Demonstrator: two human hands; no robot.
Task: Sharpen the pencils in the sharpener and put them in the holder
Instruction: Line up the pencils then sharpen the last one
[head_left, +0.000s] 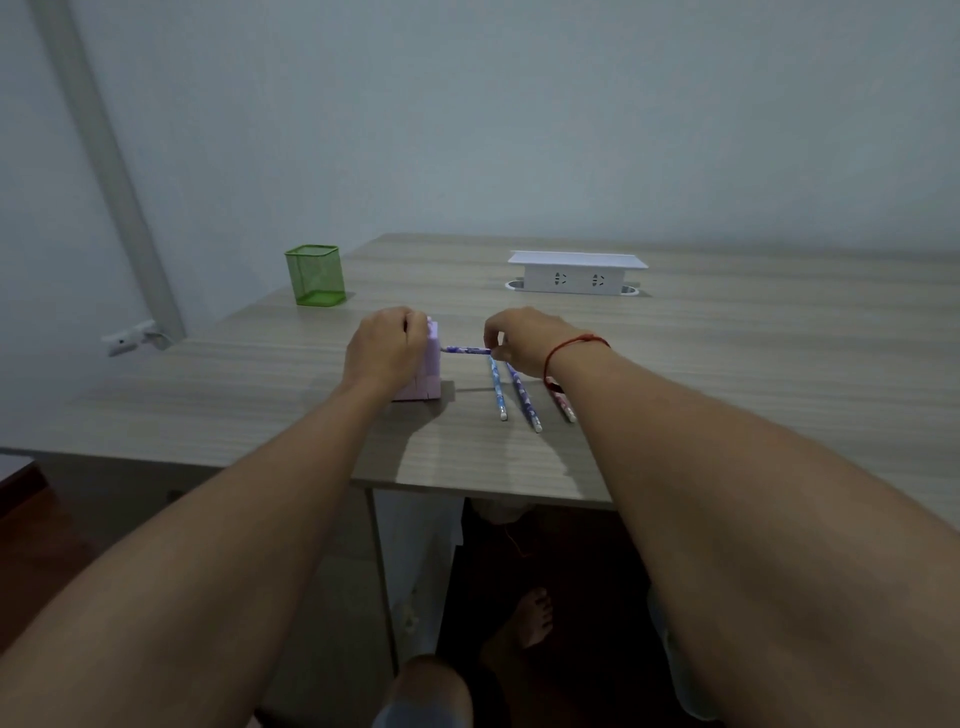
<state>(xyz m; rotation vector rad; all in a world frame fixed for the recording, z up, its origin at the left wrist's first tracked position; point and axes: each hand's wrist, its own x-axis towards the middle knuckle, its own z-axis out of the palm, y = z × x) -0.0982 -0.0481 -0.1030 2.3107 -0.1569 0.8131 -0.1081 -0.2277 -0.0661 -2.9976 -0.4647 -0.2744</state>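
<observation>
Level pencil (466, 350), one end between right-hand fingers (497, 355), other at sharpener (434, 364).

Both arms reach forward; left hand (387, 348) gripping, right hand (524, 338) pinching

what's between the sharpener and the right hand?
Head view: one patterned pencil spans the gap, one end at the pink sharpener, the other pinched by the right hand.

We record a grey wood-grain table (727, 364), plain pale wall (519, 130) behind, white socket block (576, 278) on its far side, pale trunking (104, 156) running down the left wall, reddish-brown floor (31, 519) near left, dim even light.
</observation>
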